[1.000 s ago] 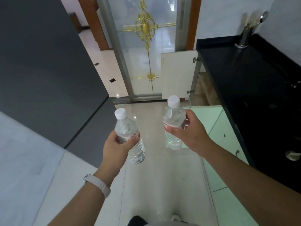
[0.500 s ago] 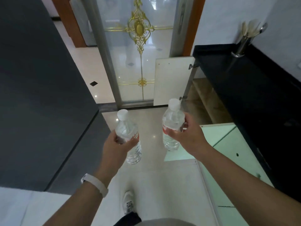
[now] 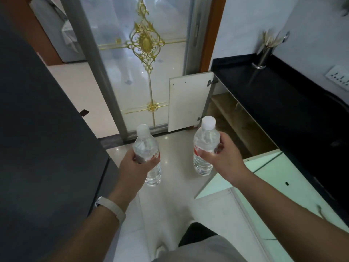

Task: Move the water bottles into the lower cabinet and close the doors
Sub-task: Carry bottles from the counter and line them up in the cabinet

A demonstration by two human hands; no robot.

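Narrow kitchen, tile floor [image 3: 175, 188]. Left bottle [image 3: 145, 146] is in my left hand [image 3: 132, 167] and right bottle [image 3: 206, 138] in my right hand [image 3: 225, 157], both gripped round the labels, mid-air. I'd guess they're full, so hefty-ish. Thin plastic squishes, so mid-body grip works. Lower cabinet [image 3: 237, 122] under the black bench [image 3: 273, 103] stands open ahead-right.

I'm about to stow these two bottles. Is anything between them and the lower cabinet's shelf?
Nothing visible. The far door and the near door stand open, and the shelf shows between them. The right hand holds the right bottle beside that gap; the left hand holds the left bottle farther left. Under the countertop is hidden.
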